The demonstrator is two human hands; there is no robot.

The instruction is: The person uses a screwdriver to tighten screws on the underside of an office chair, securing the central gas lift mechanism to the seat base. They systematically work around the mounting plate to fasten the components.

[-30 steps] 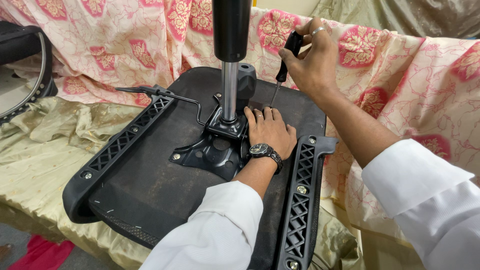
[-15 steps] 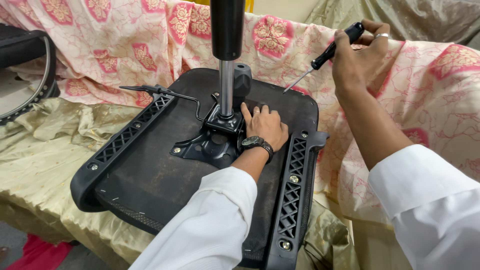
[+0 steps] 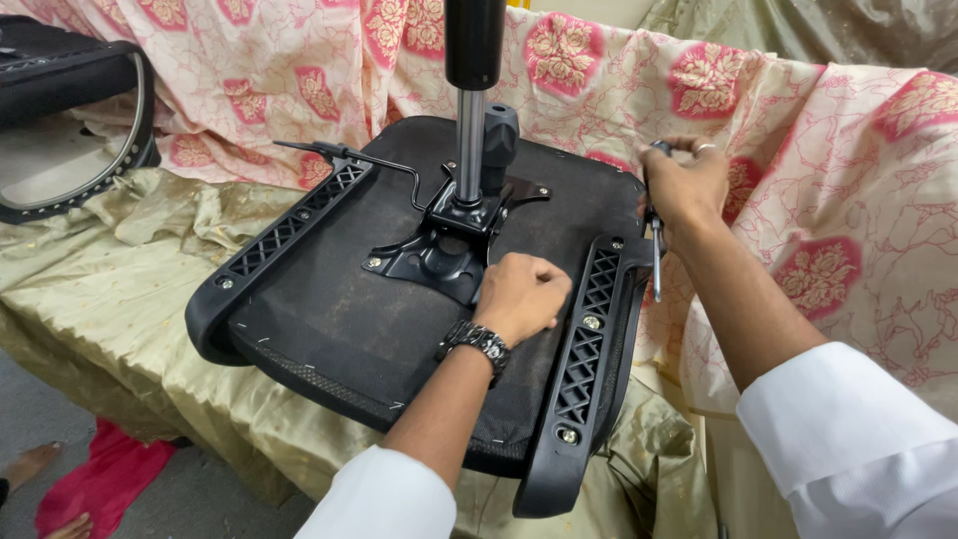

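The left hand (image 3: 521,296) rests curled, fingers closed on nothing, on the upturned seat (image 3: 329,319) near its right armrest bracket (image 3: 589,349); open room lies leftward. The right hand (image 3: 687,185) grips a screwdriver (image 3: 656,255), earlier raised, now pointing straight down beside the seat's edge.

Work surface draped in pink floral cloth (image 3: 798,130), hanging in folds across the back and right side. Beneath and in front of it lies a pale gold-green cloth (image 3: 110,299) — creased, spilling over the near edge. Upper left: a second black chair part (image 3: 70,70) with a curved frame around a light mesh panel, partly cut off by the picture edge. Lower left, on the grey floor (image 3: 40,399) — a crumpled magenta rag (image 3: 100,479).
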